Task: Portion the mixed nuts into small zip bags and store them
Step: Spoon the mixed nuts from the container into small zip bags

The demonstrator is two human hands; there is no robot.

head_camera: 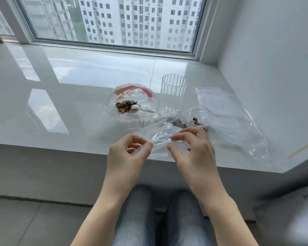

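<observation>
Head view:
Left hand: fingers curled, pinching the left edge of an empty small zip bag at the sill's near edge.
Right hand: thumb and fingers pinch the bag's right side.
Mixed nuts: in a large open bag mid-sill, with a spoon.
Filled bag: beside a ribbed glass.

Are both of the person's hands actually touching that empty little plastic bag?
Touching. The head view shows the left hand and the right hand each pinching the small zip bag between thumb and fingertips.
</observation>
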